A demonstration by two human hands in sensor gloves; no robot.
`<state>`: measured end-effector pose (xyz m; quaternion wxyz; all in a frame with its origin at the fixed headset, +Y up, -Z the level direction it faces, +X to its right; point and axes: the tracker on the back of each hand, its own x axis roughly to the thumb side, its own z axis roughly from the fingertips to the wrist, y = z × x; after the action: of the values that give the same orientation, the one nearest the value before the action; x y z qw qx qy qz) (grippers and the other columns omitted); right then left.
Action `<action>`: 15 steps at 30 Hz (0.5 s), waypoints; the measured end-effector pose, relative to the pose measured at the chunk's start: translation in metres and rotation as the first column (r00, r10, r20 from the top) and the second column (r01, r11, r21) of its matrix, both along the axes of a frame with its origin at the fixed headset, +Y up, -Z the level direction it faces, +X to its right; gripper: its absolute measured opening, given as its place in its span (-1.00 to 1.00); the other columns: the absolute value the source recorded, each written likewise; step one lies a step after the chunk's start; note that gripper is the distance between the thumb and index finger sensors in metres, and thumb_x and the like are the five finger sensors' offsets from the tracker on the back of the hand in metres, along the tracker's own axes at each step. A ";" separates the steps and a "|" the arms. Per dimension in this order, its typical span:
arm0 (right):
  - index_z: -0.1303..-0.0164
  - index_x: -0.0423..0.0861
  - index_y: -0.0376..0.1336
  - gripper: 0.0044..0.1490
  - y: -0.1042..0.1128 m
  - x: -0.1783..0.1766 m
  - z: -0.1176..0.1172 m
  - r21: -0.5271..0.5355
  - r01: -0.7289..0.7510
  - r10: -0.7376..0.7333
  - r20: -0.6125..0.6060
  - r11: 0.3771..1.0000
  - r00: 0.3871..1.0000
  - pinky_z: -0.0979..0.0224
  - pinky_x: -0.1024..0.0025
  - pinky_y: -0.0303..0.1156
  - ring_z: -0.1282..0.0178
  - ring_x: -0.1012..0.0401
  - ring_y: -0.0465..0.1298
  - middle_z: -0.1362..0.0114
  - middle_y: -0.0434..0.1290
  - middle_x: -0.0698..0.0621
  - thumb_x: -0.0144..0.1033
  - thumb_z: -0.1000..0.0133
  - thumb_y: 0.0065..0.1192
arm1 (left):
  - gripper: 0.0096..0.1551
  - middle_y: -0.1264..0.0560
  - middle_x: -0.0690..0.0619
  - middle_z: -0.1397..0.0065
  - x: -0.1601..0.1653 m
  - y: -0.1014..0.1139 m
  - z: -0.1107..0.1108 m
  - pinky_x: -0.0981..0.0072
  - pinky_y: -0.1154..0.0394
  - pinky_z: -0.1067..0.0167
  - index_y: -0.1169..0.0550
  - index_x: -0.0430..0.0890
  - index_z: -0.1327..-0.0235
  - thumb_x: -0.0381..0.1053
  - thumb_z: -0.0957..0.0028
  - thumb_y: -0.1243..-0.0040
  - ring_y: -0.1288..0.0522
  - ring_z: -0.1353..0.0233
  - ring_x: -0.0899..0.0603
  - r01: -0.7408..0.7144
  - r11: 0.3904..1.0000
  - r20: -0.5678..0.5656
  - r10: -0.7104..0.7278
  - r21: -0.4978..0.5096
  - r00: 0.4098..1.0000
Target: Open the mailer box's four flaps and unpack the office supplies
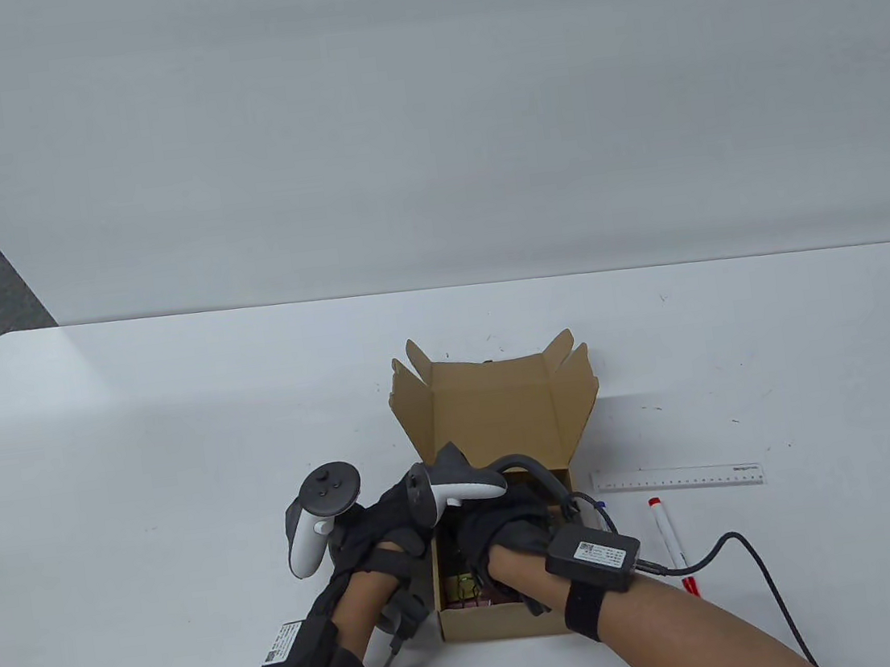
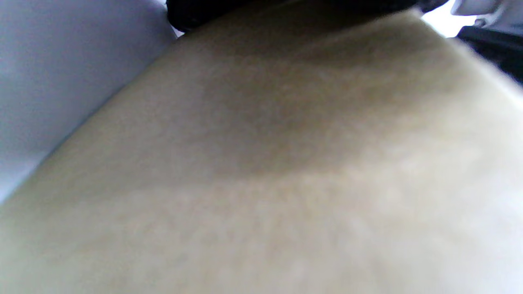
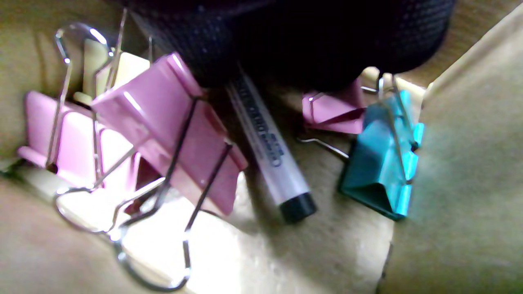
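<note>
My right hand (image 1: pixel 510 532) reaches down into the open mailer box (image 1: pixel 497 424) at lower centre, over a marker (image 3: pixel 269 149) and binder clips (image 3: pixel 163 130); whether it grips anything, I cannot tell. My left hand (image 1: pixel 380 532) rests against the box's left side, its grip hidden too.

Mailer box (image 1: pixel 497 424) on the counter (image 1: pixel 181 431), lid flap raised behind the fingers. Right hand (image 1: pixel 509 524) inside the box; left hand (image 1: pixel 380 532) against its left wall. Below the right fingers (image 3: pixel 286 36): marker (image 3: pixel 267 143) directly under them, binder clips (image 3: pixel 163 134) to its left, a further clip (image 3: pixel 380 159) to its right beside the box wall. Outside, right of the right hand: ruler (image 1: pixel 677 477), with a pen (image 1: pixel 671 541) just in front of it.
</note>
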<state>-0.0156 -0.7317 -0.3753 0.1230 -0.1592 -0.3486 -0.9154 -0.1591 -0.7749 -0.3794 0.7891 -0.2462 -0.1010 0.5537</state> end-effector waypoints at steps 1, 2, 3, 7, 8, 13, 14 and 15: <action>-0.49 -0.26 0.25 -0.44 0.000 0.000 0.000 -0.002 0.001 -0.001 -0.001 1.000 1.000 -0.15 -0.08 0.45 -0.25 -0.09 0.50 -0.51 0.33 -0.18 -0.25 -0.42 0.39 | -0.19 -0.23 -0.17 -0.76 0.000 0.000 0.000 -0.36 0.09 -0.60 -0.13 0.09 -0.74 0.43 -0.33 0.09 -0.16 -0.68 -0.47 0.000 1.000 0.000 0.000 0.000 1.000; -0.48 -0.26 0.26 -0.46 0.000 0.000 0.000 -0.005 0.002 -0.002 -0.001 1.000 1.000 -0.15 -0.08 0.45 -0.24 -0.09 0.51 -0.50 0.34 -0.18 -0.26 -0.42 0.39 | -0.19 -0.23 -0.17 -0.76 0.000 0.000 0.000 -0.36 0.08 -0.60 -0.13 0.09 -0.74 0.43 -0.33 0.09 -0.16 -0.68 -0.47 0.000 1.000 0.000 0.000 0.000 1.000; -0.48 -0.27 0.26 -0.46 0.000 0.000 0.000 -0.007 0.003 -0.003 -0.002 1.000 1.000 -0.16 -0.09 0.44 -0.24 -0.09 0.51 -0.50 0.34 -0.17 -0.27 -0.42 0.38 | -0.19 -0.23 -0.17 -0.75 0.000 0.000 0.000 -0.36 0.08 -0.60 -0.13 0.09 -0.74 0.43 -0.33 0.09 -0.16 -0.68 -0.47 0.000 1.000 0.000 0.000 0.000 1.000; -0.47 -0.29 0.25 -0.48 0.000 -0.001 -0.001 -0.014 0.006 -0.006 -0.006 1.000 1.000 -0.17 -0.11 0.43 -0.23 -0.10 0.50 -0.49 0.34 -0.18 -0.29 -0.44 0.36 | -0.19 -0.23 -0.17 -0.76 0.000 0.000 0.000 -0.36 0.09 -0.60 -0.13 0.09 -0.74 0.43 -0.33 0.09 -0.16 -0.68 -0.46 0.000 1.000 -0.001 0.000 0.000 1.000; -0.47 -0.29 0.26 -0.48 -0.001 -0.001 -0.001 -0.015 0.006 -0.006 -0.006 1.000 1.000 -0.17 -0.11 0.42 -0.24 -0.10 0.50 -0.49 0.34 -0.18 -0.29 -0.44 0.36 | -0.19 -0.23 -0.17 -0.75 0.000 0.000 0.000 -0.35 0.08 -0.60 -0.13 0.08 -0.74 0.43 -0.33 0.09 -0.15 -0.68 -0.46 0.000 1.000 -0.001 0.000 0.000 1.000; -0.47 -0.30 0.26 -0.47 -0.001 -0.001 -0.001 -0.018 0.004 -0.004 -0.012 1.000 1.000 -0.20 -0.14 0.40 -0.23 -0.10 0.50 -0.49 0.35 -0.18 -0.27 -0.45 0.36 | -0.19 -0.23 -0.17 -0.76 0.000 -0.001 0.000 -0.35 0.09 -0.60 -0.13 0.09 -0.74 0.43 -0.33 0.09 -0.15 -0.69 -0.46 -0.004 1.000 -0.002 0.004 -0.002 1.000; -0.47 -0.31 0.26 -0.48 -0.001 -0.002 -0.001 -0.020 0.007 -0.007 -0.013 1.000 1.000 -0.21 -0.14 0.39 -0.23 -0.11 0.49 -0.48 0.35 -0.19 -0.28 -0.46 0.35 | -0.19 -0.23 -0.17 -0.76 0.000 0.000 0.000 -0.35 0.09 -0.60 -0.13 0.09 -0.74 0.43 -0.33 0.09 -0.15 -0.68 -0.46 -0.003 1.000 -0.002 0.003 -0.002 1.000; -0.47 -0.32 0.26 -0.47 -0.001 -0.001 -0.002 -0.024 0.012 -0.012 -0.012 1.000 1.000 -0.25 -0.14 0.39 -0.24 -0.11 0.49 -0.48 0.34 -0.20 -0.28 -0.46 0.34 | -0.19 -0.23 -0.17 -0.76 0.000 0.000 0.000 -0.35 0.09 -0.60 -0.13 0.09 -0.74 0.43 -0.33 0.09 -0.16 -0.68 -0.46 -0.003 1.000 -0.001 0.003 -0.002 1.000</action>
<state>-0.0169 -0.7327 -0.3769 0.1177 -0.1684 -0.3580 -0.9108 -0.1590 -0.7752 -0.3792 0.7881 -0.2466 -0.1003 0.5550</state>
